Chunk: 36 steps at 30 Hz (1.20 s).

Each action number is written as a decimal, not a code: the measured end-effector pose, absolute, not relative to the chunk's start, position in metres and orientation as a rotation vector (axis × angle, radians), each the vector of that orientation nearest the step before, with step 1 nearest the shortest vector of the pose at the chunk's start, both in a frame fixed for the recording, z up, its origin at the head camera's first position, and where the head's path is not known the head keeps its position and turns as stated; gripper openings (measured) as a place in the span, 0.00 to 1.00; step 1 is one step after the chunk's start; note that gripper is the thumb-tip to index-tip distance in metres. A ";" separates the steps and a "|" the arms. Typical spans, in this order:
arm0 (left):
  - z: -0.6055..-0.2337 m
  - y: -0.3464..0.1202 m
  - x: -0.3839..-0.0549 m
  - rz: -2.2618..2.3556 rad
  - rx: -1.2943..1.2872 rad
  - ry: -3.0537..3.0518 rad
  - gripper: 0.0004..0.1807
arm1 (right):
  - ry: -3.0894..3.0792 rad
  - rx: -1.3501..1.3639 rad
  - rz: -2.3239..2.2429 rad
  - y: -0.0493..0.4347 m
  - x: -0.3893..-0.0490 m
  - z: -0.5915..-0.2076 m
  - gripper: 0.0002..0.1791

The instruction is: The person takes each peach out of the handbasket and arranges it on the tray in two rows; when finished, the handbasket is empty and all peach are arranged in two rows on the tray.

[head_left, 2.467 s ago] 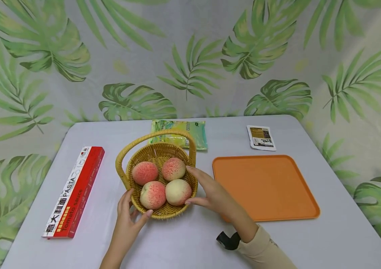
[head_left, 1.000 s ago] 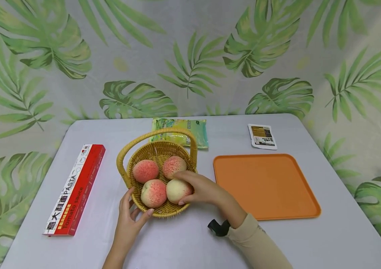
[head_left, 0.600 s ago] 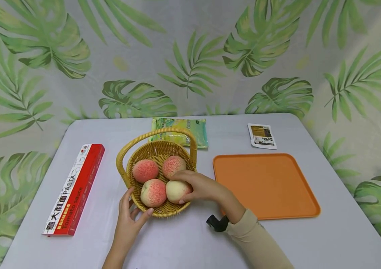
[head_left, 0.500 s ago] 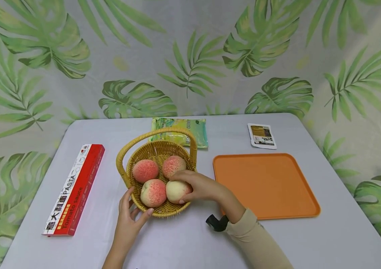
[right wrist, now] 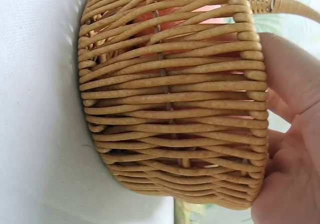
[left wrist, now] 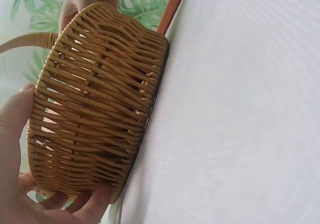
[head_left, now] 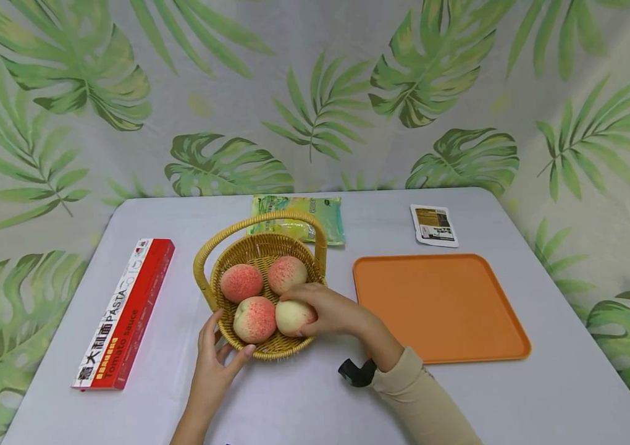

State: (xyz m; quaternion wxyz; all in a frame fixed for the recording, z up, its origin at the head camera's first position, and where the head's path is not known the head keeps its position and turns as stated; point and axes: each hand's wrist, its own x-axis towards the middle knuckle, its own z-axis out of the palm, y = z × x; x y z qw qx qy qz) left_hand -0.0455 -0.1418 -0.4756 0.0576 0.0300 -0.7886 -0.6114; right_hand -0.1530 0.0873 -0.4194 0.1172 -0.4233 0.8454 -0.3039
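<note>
In the head view a woven basket [head_left: 259,244] with an arched handle stands mid-table, holding several pink and cream peaches. My left hand [head_left: 210,368] holds its near left side; in the left wrist view the thumb [left wrist: 19,107] lies at the rim and the fingers [left wrist: 97,204] bend against the woven wall. Over the near right rim, my right hand [head_left: 336,312] has fingers and thumb around the palest peach [head_left: 293,318], which sits in the basket beside a redder peach [head_left: 254,320]. The right wrist view shows mostly the basket wall [right wrist: 175,99], which hides the held peach.
An orange tray [head_left: 443,309] lies right of the basket. A red and white pasta box [head_left: 126,315] is at the left. Behind the basket lies a green packet [head_left: 326,219], with a small white and brown pouch [head_left: 434,226] at the back right.
My right hand has moved left from the basket's right rim onto the palest peach and closed its fingers around it. My left hand has stayed on the basket.
</note>
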 end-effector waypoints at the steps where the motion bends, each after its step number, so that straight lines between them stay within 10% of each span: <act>1: -0.476 -0.142 -0.046 -1.855 0.090 -2.391 0.47 | 2.477 -1.238 -0.905 0.088 -0.153 -0.420 0.29; 36: -0.476 -0.143 -0.047 -1.866 0.096 -2.389 0.47 | 2.313 -1.142 -1.903 0.136 -0.120 -0.375 0.33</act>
